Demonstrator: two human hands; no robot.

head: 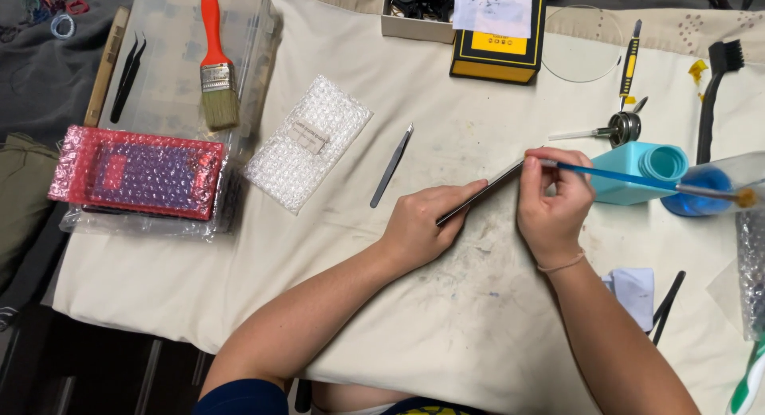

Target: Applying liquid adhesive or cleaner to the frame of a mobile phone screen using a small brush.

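Observation:
My left hand [426,224] grips a thin, flat dark slab [482,193] held edge-on, tilted up to the right above a stained cream cloth [446,303]. My right hand [554,204] pinches a slim blue-handled brush [629,178] whose tip meets the slab's upper end; the brush handle runs off to the right. Both hands sit close together at the middle of the cloth.
Metal tweezers [392,166] lie left of my hands. A clear bubble-wrap pouch [307,142], a red bubble-wrap pouch [135,172], an orange-handled paintbrush [215,64], a yellow-black box [498,33], a teal container [637,172], a black brush [713,96] and a small cloth [633,291] surround them.

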